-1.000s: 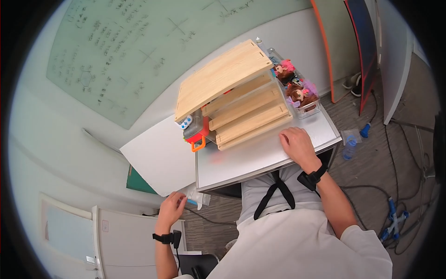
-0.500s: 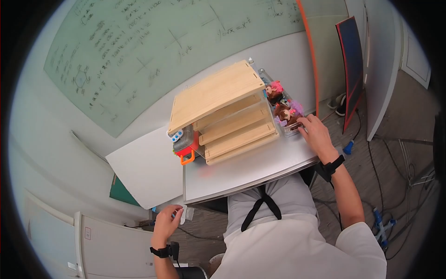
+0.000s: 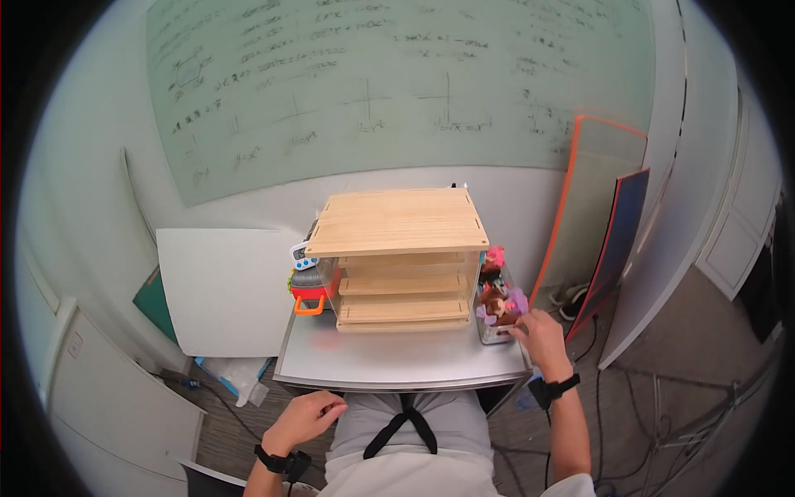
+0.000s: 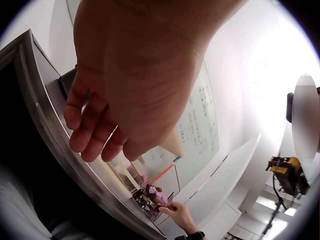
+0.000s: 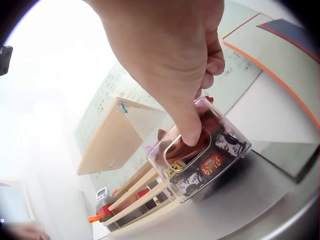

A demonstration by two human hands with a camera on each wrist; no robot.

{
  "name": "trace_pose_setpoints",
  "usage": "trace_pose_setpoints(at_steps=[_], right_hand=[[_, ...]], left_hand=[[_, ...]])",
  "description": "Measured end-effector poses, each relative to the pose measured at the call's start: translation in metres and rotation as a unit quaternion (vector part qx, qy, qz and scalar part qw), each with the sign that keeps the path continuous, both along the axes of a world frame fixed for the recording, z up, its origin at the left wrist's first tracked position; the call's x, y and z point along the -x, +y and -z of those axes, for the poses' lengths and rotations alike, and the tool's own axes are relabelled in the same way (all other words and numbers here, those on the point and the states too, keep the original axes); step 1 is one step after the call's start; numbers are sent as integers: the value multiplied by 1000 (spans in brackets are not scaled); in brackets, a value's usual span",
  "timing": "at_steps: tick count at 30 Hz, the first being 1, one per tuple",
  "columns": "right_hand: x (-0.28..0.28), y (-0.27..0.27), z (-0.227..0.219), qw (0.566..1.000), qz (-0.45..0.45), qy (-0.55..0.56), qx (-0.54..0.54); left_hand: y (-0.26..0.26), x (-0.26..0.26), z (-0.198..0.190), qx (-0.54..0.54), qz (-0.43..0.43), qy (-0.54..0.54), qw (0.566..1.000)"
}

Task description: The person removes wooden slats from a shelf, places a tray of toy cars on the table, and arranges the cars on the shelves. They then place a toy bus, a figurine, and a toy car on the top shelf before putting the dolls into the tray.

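At the right end of the table, a clear plastic bin (image 3: 495,336) holds dolls (image 3: 500,310) with brown hair and pink and purple trim. My right hand (image 3: 546,341) grips the near end of this bin. In the right wrist view the thumb (image 5: 191,135) lies over the oval handle on the front wall, with the other fingers curled behind, partly hidden. Small patterned packets (image 5: 213,164) show through the plastic. My left hand (image 3: 305,417) hangs loosely curled before the table's front edge, holding nothing.
A wooden shelf unit (image 3: 397,219) with clear sides stands mid-table (image 3: 397,364). Left of it are a red and grey toy case (image 3: 313,292) with an orange handle and a white device (image 3: 304,256) with blue buttons. Boards (image 3: 617,248) lean at the right.
My right hand has gone from the tabletop to the bin's near end and taken hold of it. The left hand has shifted right, toward the lap. The head view has turned and levelled.
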State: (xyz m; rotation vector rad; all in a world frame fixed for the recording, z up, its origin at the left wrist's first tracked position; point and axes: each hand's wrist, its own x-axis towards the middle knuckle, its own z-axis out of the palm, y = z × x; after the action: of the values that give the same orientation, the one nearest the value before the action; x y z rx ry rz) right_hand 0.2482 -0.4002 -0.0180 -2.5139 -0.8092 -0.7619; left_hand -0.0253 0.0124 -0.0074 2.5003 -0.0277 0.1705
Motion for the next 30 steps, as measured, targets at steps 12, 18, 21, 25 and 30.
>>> trace_pose_setpoints(at_steps=[12, 18, 21, 25, 30], right_hand=[[140, 15, -34, 998, -17, 46, 46], [161, 66, -23, 995, -35, 80, 52], [164, 96, -18, 992, -45, 101, 55], [157, 138, -3, 992, -75, 94, 43], [158, 176, -2, 987, -110, 116, 18]], left_hand=[[-96, -32, 46, 225, 115, 16, 967], [-143, -49, 55, 402, 138, 151, 893], [-146, -47, 60, 401, 143, 105, 899], [-136, -49, 71, 470, 57, 125, 872], [-107, -53, 84, 494, -32, 26, 868]])
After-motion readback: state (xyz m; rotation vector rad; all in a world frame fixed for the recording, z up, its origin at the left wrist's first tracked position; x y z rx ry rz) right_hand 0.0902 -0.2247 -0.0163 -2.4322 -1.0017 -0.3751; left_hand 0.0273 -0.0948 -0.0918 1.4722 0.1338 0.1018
